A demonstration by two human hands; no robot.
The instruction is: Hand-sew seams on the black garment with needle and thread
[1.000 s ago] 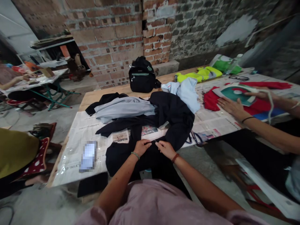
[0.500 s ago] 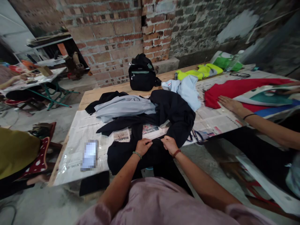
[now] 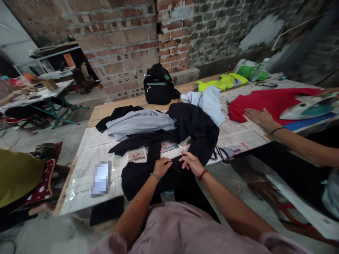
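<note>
Black cloth (image 3: 140,178) hangs over the table's front edge and spreads across my lap. My left hand (image 3: 162,167) is closed in a pinch at this cloth, its fingertips pressed together; exactly what lies between them is hidden. Just to the right, my right hand (image 3: 192,163) is raised a little above the cloth. Its thumb and forefinger hold a thin, pale, needle-like sliver, probably a needle, while the other fingers are loosely curled. A black garment (image 3: 198,123) and a grey one (image 3: 140,121) lie heaped beyond my hands.
Scissors (image 3: 221,154) lie at the table edge on my right, a phone (image 3: 101,179) on my left. A black bag (image 3: 159,88) stands at the back. On the right, a co-worker's hand (image 3: 258,117) rests on red cloth (image 3: 265,102) beside an iron (image 3: 308,109).
My right hand has lifted slightly and its fingers have loosened from a tight fist. My left hand keeps its place. The co-worker's iron has slid to the right over the red cloth.
</note>
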